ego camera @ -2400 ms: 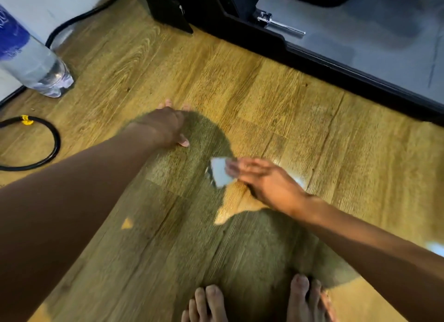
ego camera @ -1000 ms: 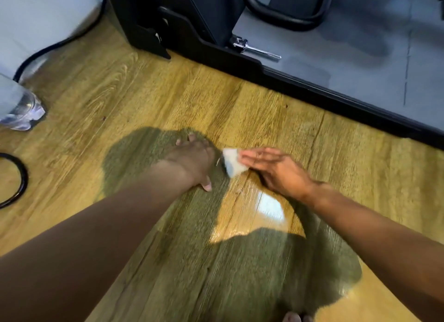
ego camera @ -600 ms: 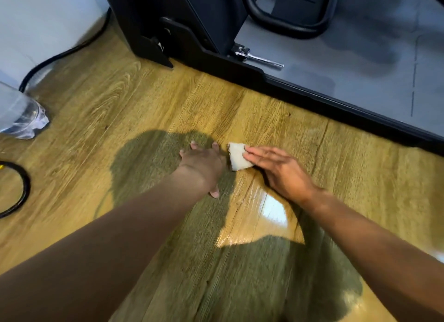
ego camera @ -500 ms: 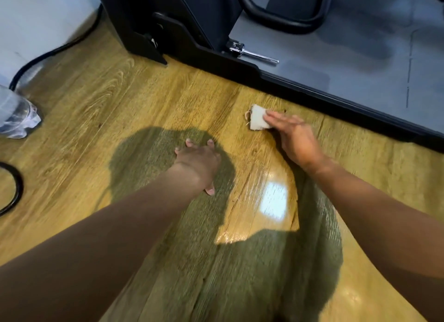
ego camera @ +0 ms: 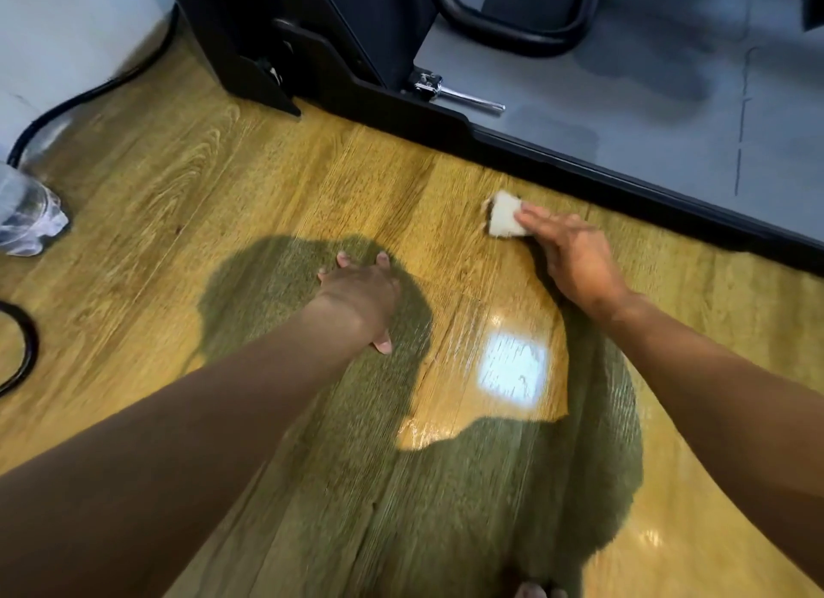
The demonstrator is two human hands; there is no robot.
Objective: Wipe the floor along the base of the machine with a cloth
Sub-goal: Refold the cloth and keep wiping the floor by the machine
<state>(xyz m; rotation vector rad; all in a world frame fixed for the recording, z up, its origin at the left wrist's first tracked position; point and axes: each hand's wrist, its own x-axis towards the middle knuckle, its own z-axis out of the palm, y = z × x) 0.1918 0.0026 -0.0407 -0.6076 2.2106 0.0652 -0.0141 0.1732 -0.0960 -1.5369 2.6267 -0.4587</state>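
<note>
A small folded white cloth point(ego camera: 504, 214) lies on the wooden floor point(ego camera: 249, 187), a short way in front of the machine's black base edge point(ego camera: 624, 187). My right hand point(ego camera: 575, 258) presses the cloth down with its fingertips; part of the cloth is hidden under them. My left hand point(ego camera: 359, 294) rests flat on the floor to the left, fingers spread, holding nothing. The machine has a grey deck point(ego camera: 669, 84) and a black upright frame point(ego camera: 312, 26).
A clear plastic bottle point(ego camera: 26, 218) lies at the far left. A black cable point(ego camera: 80, 102) runs along the white wall, and another loops at the left edge point(ego camera: 22, 343). A chrome pin point(ego camera: 463, 98) sticks out on the machine's deck. My toes point(ego camera: 535, 591) show at the bottom.
My right hand has slid the cloth from beside my left hand up toward the machine's base edge. My left hand has stayed planted on the floor.
</note>
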